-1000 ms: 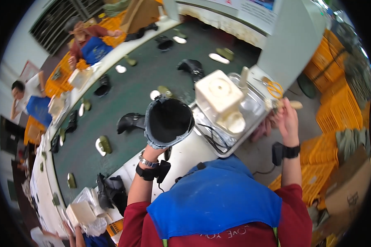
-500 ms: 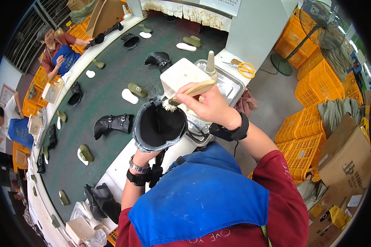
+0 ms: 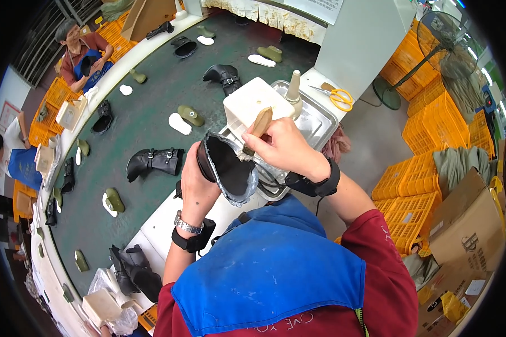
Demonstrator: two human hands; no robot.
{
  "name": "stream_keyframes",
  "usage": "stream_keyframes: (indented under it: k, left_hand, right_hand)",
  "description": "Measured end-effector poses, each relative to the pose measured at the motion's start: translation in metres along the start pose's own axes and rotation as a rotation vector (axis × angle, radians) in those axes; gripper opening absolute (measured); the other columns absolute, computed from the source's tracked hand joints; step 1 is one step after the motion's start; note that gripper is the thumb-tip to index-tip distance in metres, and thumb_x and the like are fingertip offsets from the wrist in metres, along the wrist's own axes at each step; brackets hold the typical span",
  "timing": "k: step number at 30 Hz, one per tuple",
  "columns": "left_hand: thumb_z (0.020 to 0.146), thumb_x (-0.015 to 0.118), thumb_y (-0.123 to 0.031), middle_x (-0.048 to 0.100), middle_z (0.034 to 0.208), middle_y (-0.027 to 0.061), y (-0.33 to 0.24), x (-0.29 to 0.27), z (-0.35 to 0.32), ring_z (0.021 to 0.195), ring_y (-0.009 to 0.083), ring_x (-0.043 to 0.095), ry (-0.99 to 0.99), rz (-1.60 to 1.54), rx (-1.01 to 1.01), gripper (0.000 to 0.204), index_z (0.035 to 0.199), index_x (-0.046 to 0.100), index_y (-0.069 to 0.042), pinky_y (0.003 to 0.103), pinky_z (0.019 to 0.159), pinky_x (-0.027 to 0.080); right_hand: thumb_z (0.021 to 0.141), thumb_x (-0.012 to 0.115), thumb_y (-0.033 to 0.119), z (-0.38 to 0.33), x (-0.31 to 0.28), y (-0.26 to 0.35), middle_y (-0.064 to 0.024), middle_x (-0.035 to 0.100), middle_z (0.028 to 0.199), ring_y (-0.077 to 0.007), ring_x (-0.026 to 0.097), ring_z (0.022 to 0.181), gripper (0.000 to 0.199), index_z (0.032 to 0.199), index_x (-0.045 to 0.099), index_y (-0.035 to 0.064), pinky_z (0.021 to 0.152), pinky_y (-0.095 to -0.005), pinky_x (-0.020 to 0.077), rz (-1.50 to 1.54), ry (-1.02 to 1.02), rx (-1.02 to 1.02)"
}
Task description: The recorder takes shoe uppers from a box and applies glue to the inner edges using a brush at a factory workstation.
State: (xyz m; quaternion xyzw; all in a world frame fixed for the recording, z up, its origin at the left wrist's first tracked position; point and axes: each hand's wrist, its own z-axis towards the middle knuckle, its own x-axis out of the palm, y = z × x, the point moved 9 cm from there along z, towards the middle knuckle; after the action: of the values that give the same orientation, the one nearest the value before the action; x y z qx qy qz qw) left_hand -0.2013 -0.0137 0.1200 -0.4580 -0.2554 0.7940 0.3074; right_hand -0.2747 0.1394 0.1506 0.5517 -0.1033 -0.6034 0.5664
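Note:
My left hand (image 3: 198,184) grips a black boot (image 3: 224,164) by the outside of its shaft. The boot's wide opening, with a ragged greyish edge, is tipped toward the right. My right hand (image 3: 291,147) is closed round the wooden handle of a brush (image 3: 261,122). The brush's pale bristles touch or nearly touch the upper right edge of the opening. Just beyond the brush stands a whitish square tub (image 3: 252,102). A bottle with a tapered nozzle (image 3: 294,92) is beside it, at a metal tray (image 3: 320,117).
On the green conveyor (image 3: 152,123) lie another black boot (image 3: 154,163), olive foot-shaped pieces (image 3: 191,115) and white insoles (image 3: 179,124). Yellow-handled scissors (image 3: 339,99) rest right of the tray. Orange crates (image 3: 407,216) and a fan (image 3: 441,42) stand at right. Co-workers (image 3: 84,56) sit across the belt.
My left hand has shifted up along the boot's side, and the boot's opening has turned to the right. The brush handle now points more upright. A co-worker has drawn a dark boot closer.

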Motion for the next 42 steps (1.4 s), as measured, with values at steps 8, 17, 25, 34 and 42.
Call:
stream_keyframes:
  k: [8, 17, 25, 34, 42]
  left_hand:
    - [0.062, 0.067, 0.002, 0.056, 0.100, 0.0172, 0.008, -0.018, 0.004, 0.092, 0.0341, 0.055, -0.138, 0.134, 0.038, 0.060, 0.117, 0.042, -0.001, 0.038, 0.077, 0.044]
    - [0.062, 0.068, 0.002, 0.055, 0.100, 0.0172, 0.006, -0.016, 0.001, 0.092, 0.0334, 0.055, -0.137, 0.166, 0.055, 0.064, 0.120, 0.040, -0.002, 0.038, 0.078, 0.044]
    - [0.066, 0.075, -0.010, 0.057, 0.106, 0.0158, 0.029, 0.012, -0.009, 0.098, 0.0269, 0.057, 0.093, -0.169, -0.060, 0.065, 0.120, 0.039, -0.002, 0.034, 0.083, 0.045]
    - [0.068, 0.073, -0.004, 0.056, 0.110, 0.0059, 0.043, 0.043, -0.030, 0.098, 0.0149, 0.054, 0.451, -0.605, -0.298, 0.059, 0.120, 0.046, -0.003, 0.028, 0.087, 0.044]
    - [0.065, 0.072, 0.002, 0.057, 0.111, 0.0053, 0.054, 0.067, -0.059, 0.102, 0.0169, 0.054, 0.630, -1.030, -0.585, 0.058, 0.119, 0.050, -0.004, 0.032, 0.091, 0.043]
  right_hand:
    - [0.080, 0.061, 0.021, -0.005, 0.009, -0.016, -0.0103, 0.056, 0.053, -0.0132, 0.051, 0.046, 0.028, 0.070, 0.062, -0.0045, 0.045, -0.0294, 0.0393, 0.280, 0.037, 0.182]
    - [0.081, 0.060, 0.021, 0.001, 0.013, -0.027, -0.0080, 0.055, 0.052, -0.0114, 0.049, 0.048, 0.027, 0.071, 0.062, -0.0041, 0.046, -0.0289, 0.0390, 0.307, 0.034, 0.199]
    - [0.079, 0.061, 0.021, 0.009, 0.005, -0.015, -0.0133, 0.054, 0.051, -0.0201, 0.052, 0.044, 0.027, 0.070, 0.062, -0.0035, 0.046, -0.0319, 0.0396, 0.172, -0.068, 0.061]
    - [0.080, 0.063, 0.013, 0.014, 0.010, 0.002, -0.0071, 0.062, 0.068, -0.0114, 0.055, 0.058, 0.014, 0.083, 0.064, 0.0001, 0.052, -0.0260, 0.0426, 0.117, -0.013, -0.124]
    - [0.082, 0.062, 0.015, 0.013, 0.013, -0.009, -0.0027, 0.058, 0.061, -0.0065, 0.051, 0.054, 0.016, 0.081, 0.063, -0.0008, 0.049, -0.0227, 0.0400, 0.417, -0.090, -0.046]
